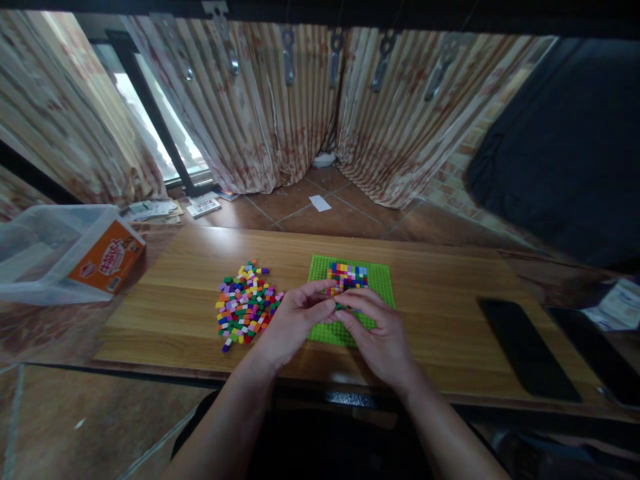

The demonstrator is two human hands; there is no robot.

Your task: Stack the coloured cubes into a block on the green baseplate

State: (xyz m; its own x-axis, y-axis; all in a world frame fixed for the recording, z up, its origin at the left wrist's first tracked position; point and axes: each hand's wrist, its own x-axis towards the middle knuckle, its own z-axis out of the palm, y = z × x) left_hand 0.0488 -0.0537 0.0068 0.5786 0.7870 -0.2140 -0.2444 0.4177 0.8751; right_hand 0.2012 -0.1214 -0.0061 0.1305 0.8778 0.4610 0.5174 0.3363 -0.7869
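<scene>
A green studded baseplate (383,283) lies on the wooden tabletop in front of me. Many-coloured small toy bricks (345,272) are packed side by side on its upper middle part. Over the plate, my left hand (300,312) and my right hand (380,333) meet fingertip to fingertip, just below those bricks. Thumb and fingers of both are pinched together, and whatever they hold is too small and covered to name. A loose pile of small toy bricks (245,307) in mixed colours spreads left of the plate, partly behind my left hand.
A dark flat slab (527,347) rests on the table (440,280) at the right, with another dark flat object (595,347) beyond it. A clear plastic bin (55,233) with an orange label stands at the left. Striped curtains (280,113) hang behind the table.
</scene>
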